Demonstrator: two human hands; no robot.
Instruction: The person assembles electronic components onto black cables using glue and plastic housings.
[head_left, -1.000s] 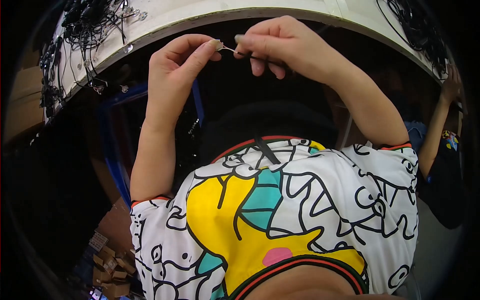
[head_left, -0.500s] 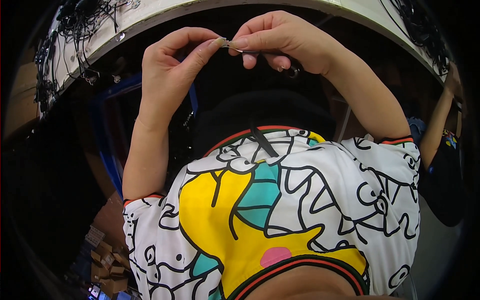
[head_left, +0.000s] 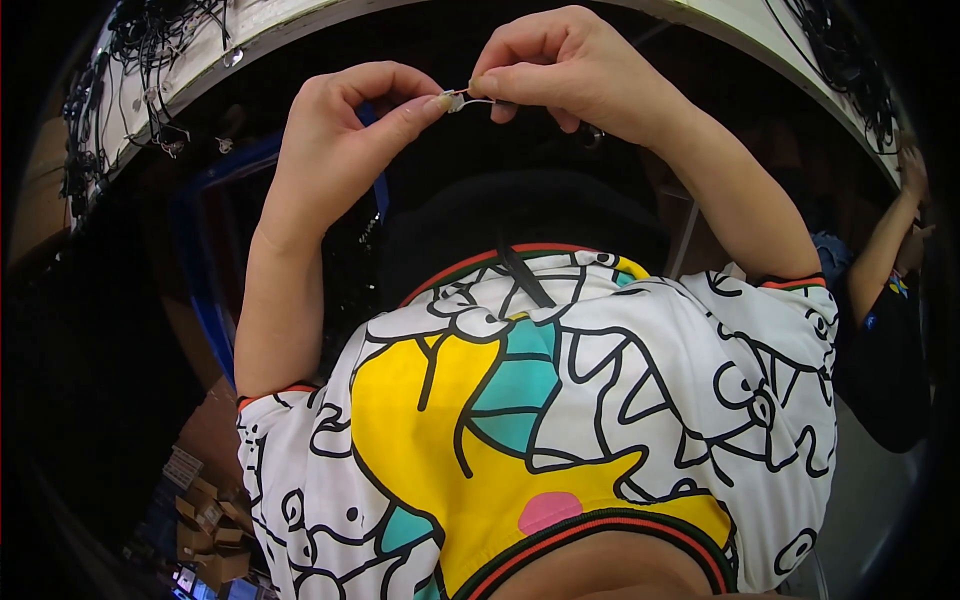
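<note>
Whereas the wires looked bunched half a second ago, a reddish wire (head_left: 462, 93) and a curved white wire (head_left: 481, 101) now show apart, suggesting they are being handled singly. At the frame's upper centre, the left hand (head_left: 345, 130) pinches a small white piece (head_left: 455, 103); the right hand (head_left: 575, 75) appears to pinch the reddish wire. No writing is legible on the piece.

Pinched left grip (head_left: 345, 130) near right grip (head_left: 575, 78)

Support: I see a white table (head_left: 740, 32) | left end: I have tangled black cables (head_left: 165, 30) on it, some hanging over the edge | right end: I've another black cable bundle (head_left: 848, 65) lying there.
</note>
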